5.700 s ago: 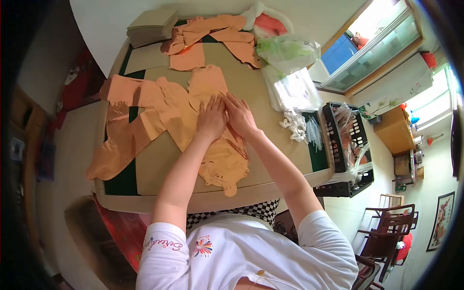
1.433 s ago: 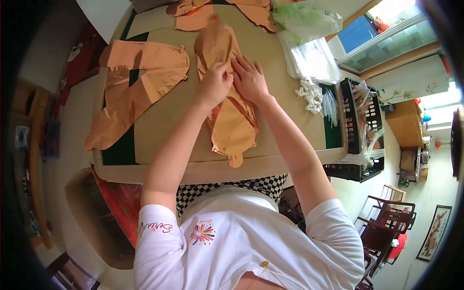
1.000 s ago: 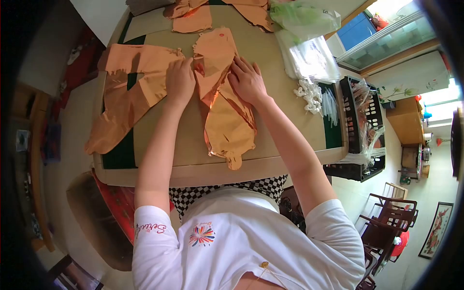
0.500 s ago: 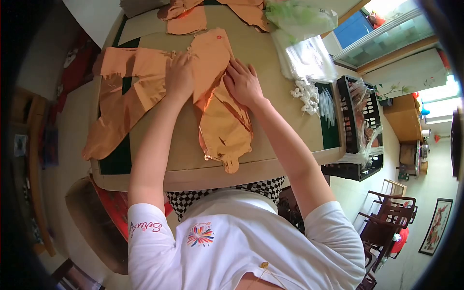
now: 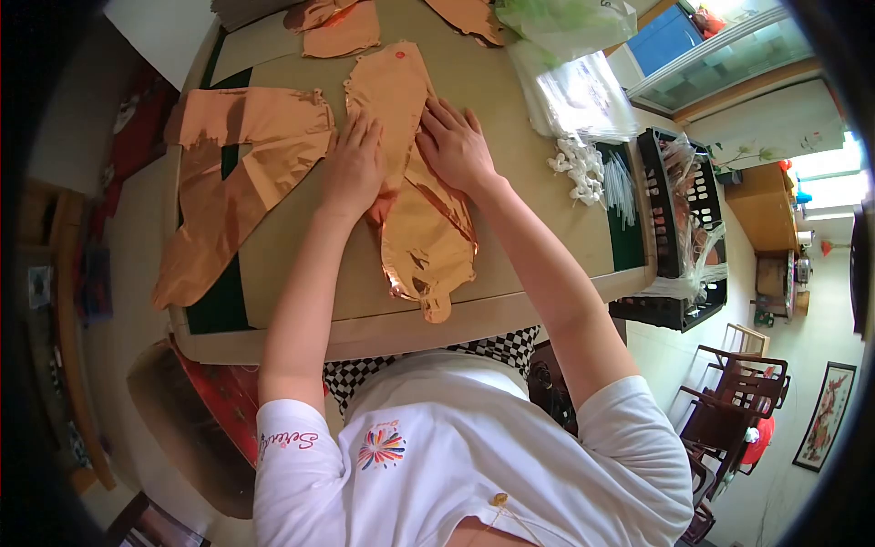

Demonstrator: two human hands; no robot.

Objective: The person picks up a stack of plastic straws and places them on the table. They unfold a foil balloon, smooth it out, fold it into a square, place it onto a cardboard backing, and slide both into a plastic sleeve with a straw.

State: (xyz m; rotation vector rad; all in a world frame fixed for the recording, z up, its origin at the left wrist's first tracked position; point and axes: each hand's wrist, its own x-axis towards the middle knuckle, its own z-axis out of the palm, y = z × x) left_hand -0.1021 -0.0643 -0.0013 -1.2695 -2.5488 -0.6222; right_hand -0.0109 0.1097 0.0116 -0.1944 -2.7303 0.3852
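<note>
A flat, uninflated rose-gold foil balloon (image 5: 392, 100) lies lengthwise in front of me, its lower part creased and shiny with a small tab at the near end. My left hand (image 5: 355, 166) rests on its left edge, fingers stretched forward and flat. On the opposite edge lies my right hand (image 5: 456, 150), also with fingers extended over the foil. Neither hand grips anything. To the left, a second flat foil balloon (image 5: 264, 118) spreads out in a branched shape, close to my left fingers but apart from them.
More foil pieces (image 5: 342, 32) lie at the far edge of the table (image 5: 547, 246). Clear plastic bags (image 5: 579, 91), white coiled ribbon (image 5: 576, 169) and thin clear sticks (image 5: 620, 187) lie to the right. A black crate (image 5: 665, 219) stands beyond the right edge.
My left hand has moved right, from between the two foil balloons onto the middle one's edge. My right hand stays on the other edge, nearly unmoved.
</note>
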